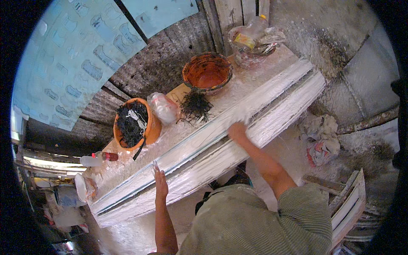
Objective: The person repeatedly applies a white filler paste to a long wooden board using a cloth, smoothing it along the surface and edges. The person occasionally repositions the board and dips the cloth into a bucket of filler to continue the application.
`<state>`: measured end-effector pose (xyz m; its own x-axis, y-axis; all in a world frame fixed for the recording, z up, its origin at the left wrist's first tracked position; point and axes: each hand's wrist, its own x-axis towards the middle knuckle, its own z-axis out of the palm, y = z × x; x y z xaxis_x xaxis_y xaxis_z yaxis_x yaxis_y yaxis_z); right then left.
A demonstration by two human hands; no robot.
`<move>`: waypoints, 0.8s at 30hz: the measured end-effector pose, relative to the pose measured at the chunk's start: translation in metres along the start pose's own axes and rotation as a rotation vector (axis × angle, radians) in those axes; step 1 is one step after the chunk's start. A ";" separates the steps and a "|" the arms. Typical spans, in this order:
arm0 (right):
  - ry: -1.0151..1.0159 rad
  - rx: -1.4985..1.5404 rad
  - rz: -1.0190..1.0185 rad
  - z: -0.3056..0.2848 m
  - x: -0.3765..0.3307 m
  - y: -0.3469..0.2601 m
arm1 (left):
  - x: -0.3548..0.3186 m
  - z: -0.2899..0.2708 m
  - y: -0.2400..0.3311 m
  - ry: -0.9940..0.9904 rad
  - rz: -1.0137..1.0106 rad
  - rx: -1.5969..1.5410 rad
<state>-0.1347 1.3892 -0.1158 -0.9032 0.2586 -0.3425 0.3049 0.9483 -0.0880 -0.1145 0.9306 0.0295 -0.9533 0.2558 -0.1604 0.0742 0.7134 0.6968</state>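
Long white plaster-coated moulding [221, 140] lying diagonally along bench [276, 59], full length supported. Right hand [237, 130] pressed flat on its top, fingers spread, apparently smoothing; left hand [160, 180] open, steadying near edge. Fibre-filled orange bowl [132, 123] just beyond, within reach.

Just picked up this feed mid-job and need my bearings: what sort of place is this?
Probably a small plaster-casting workshop. A long white mould lies on a splattered bench, both hands on it, with orange bowls of dark fibre beside it, and rough corrugated walls.
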 end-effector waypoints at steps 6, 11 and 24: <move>0.408 0.095 -0.053 0.003 -0.014 -0.042 | 0.008 -0.013 0.018 0.012 0.034 0.023; 0.112 -0.094 -0.035 -0.049 0.014 0.021 | -0.009 -0.021 0.000 0.031 -0.057 -0.049; 0.250 -0.085 -0.386 0.004 -0.105 -0.252 | 0.015 -0.026 -0.045 -0.190 0.165 0.191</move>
<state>-0.1158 1.1226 -0.0616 -0.9940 -0.0895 -0.0627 -0.0841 0.9929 -0.0846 -0.1397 0.8858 0.0139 -0.8532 0.4831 -0.1964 0.2942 0.7568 0.5837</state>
